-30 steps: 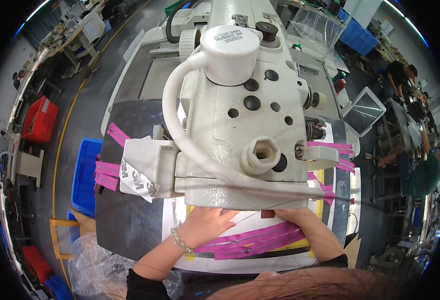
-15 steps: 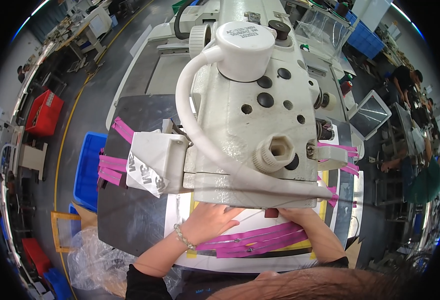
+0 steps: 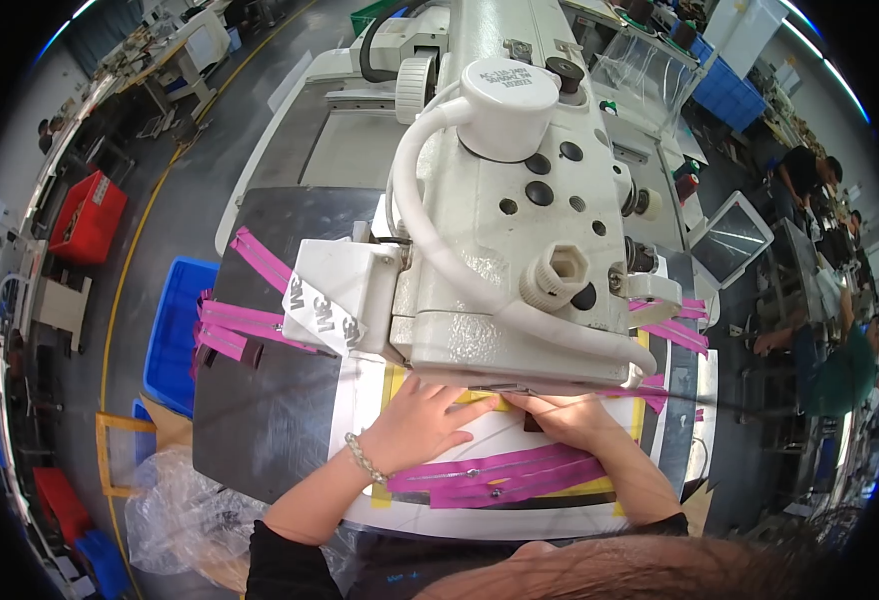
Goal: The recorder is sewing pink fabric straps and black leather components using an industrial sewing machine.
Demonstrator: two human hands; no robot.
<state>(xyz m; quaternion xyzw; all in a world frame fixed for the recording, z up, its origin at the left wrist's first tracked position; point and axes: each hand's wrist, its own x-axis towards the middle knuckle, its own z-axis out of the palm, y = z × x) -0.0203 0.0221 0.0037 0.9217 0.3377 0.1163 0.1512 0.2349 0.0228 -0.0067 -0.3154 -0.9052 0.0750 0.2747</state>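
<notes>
My left hand (image 3: 423, 418) lies on the white sheet (image 3: 360, 400) below the sewing machine head (image 3: 520, 335). Its fingers are spread and point to the right, with nothing held. From the other side comes my right hand (image 3: 567, 418), its fingers drawn together close to the left fingertips. A small dark brown piece (image 3: 533, 424) shows beside the right fingers; what they pinch, if anything, is hidden. Magenta zippers (image 3: 500, 478) with metal pulls lie across the near part of the sheet, between my wrists. Yellow strips (image 3: 391, 385) edge the sheet. The machine head hides its middle.
More magenta zippers (image 3: 250, 320) lie on the dark plate (image 3: 260, 425) at left, others (image 3: 672, 330) at right. A blue bin (image 3: 175, 340) and clear plastic wrap (image 3: 185, 515) are beyond the plate's left edge. A screen (image 3: 735, 235) stands at right, with people farther off.
Both hands have come farther into view from under the machine head, and their fingertips are closer together. The machine head sits slightly farther right and higher in the picture.
</notes>
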